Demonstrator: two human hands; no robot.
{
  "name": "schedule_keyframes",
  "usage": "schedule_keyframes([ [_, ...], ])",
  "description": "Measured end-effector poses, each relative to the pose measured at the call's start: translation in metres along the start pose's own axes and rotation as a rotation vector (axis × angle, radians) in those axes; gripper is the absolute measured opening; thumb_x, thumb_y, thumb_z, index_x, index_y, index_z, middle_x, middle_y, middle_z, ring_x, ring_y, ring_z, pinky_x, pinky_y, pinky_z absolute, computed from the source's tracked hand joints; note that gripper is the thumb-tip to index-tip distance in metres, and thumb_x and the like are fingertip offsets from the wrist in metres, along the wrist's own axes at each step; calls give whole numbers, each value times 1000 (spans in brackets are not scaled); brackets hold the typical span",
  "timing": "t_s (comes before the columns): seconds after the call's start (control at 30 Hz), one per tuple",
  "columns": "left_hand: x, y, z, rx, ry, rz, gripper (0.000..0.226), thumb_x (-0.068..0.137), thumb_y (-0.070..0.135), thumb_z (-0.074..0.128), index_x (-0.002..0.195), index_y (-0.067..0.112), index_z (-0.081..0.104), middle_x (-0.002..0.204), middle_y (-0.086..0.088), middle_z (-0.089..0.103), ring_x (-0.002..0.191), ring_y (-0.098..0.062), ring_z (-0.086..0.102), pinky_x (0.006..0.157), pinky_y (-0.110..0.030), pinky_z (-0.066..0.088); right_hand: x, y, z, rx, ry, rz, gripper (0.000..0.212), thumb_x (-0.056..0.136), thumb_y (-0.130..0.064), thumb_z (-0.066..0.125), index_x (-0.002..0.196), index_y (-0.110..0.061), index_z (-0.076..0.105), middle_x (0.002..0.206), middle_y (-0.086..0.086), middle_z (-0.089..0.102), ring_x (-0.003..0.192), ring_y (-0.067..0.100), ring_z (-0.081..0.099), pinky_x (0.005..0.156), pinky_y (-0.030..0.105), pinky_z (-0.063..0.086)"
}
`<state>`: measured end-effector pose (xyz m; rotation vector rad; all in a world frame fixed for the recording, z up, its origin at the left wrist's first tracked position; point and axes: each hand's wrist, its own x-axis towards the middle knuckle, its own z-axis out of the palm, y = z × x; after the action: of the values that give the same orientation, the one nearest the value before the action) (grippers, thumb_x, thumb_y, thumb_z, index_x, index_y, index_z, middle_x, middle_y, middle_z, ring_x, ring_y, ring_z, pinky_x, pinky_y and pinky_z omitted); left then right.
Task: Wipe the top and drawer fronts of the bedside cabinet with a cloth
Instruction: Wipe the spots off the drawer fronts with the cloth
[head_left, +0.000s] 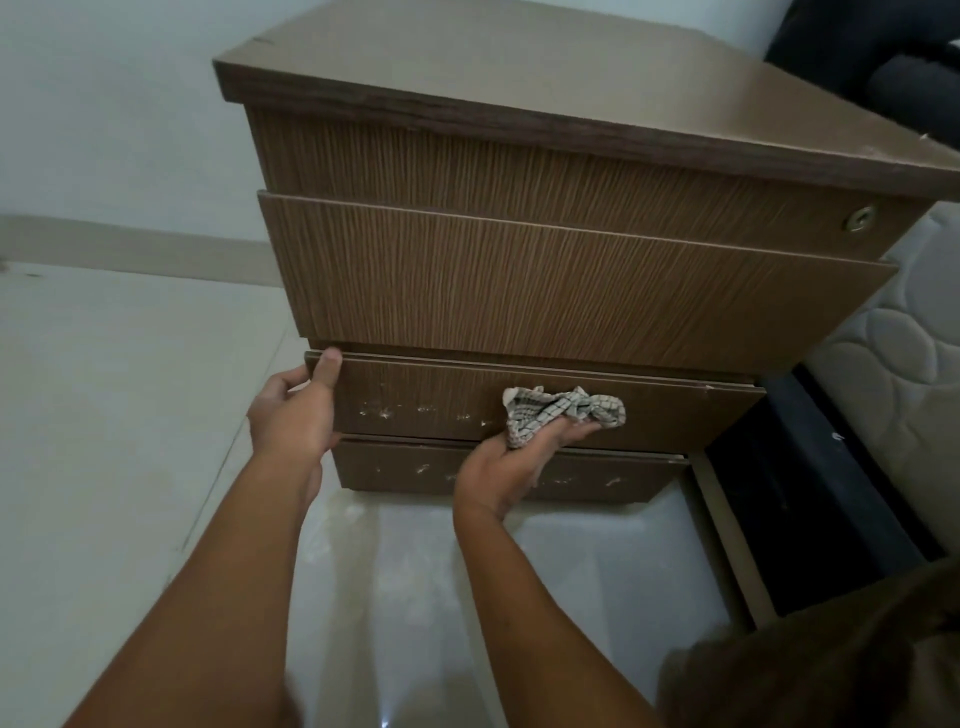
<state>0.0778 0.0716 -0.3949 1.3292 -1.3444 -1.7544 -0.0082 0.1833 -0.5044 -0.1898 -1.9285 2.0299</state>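
Observation:
The brown wood-grain bedside cabinet fills the upper middle, seen from above and in front. Its bare top has nothing on it. Below are several drawer fronts. The third drawer front carries pale specks. My left hand grips that front's left edge, thumb on its upper corner. My right hand presses a crumpled checked cloth against the same front, right of its middle. The lowest drawer front also shows pale marks.
A white wall and skirting stand to the left. Glossy pale floor tiles lie under my arms. A quilted white mattress on a dark bed base sits tight against the cabinet's right side. A round lock marks the top drawer.

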Motion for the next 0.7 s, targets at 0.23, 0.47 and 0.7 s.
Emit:
schedule_keyframes([
  [0.23, 6, 4, -11, 111, -76, 30, 27, 85, 44, 67, 92, 18, 65, 99, 5, 67, 85, -4, 59, 80, -33, 46, -45, -5, 27, -65, -148, -183, 103, 83, 19, 41, 150, -35, -16, 159, 9, -24, 149, 28, -11, 118, 20, 6],
  [0.47, 17, 14, -23, 257, -146, 57, 31, 83, 48, 67, 90, 18, 69, 95, 6, 71, 93, -11, 64, 70, -29, 39, -88, -6, 58, -117, -259, -199, 92, 72, 25, 42, 152, 1, 3, 157, 15, -25, 146, 24, -23, 118, 20, -2],
  [0.7, 30, 20, -30, 407, -183, 113, 31, 83, 49, 66, 75, 19, 70, 73, 15, 65, 70, 0, 59, 56, -19, 37, -124, -8, 78, -197, -427, -259, 116, 77, 27, 43, 147, -41, -19, 153, -3, -33, 145, 16, -27, 116, 16, -1],
])
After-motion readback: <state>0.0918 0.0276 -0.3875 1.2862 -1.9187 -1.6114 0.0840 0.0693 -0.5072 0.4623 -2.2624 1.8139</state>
